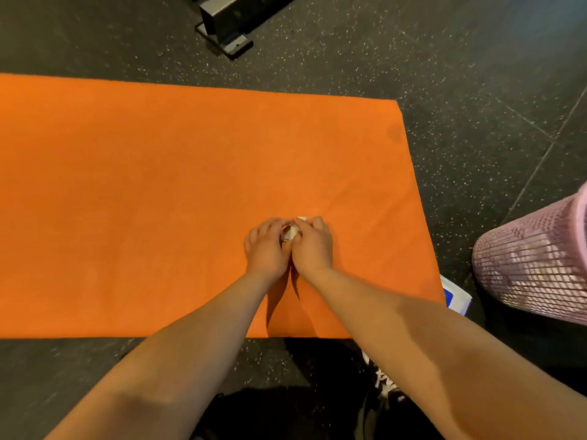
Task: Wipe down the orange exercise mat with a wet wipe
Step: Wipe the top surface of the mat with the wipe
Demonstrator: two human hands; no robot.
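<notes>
The orange exercise mat (158,185) lies flat on the dark speckled floor and fills the middle of the view; its right end stops near the right side. Over the mat's right half, my left hand (265,247) and my right hand (313,246) are pressed side by side, fingers curled. Between their fingertips they pinch a small bunched white wet wipe (293,230), mostly hidden by the fingers. The hands sit just above or on the mat surface; I cannot tell which.
A pink mesh basket (533,265) stands off the mat's right end. A white and blue pack (455,296) lies by the mat's near right corner. A grey metal equipment base (227,23) sits beyond the far edge. My shoe (386,379) is below.
</notes>
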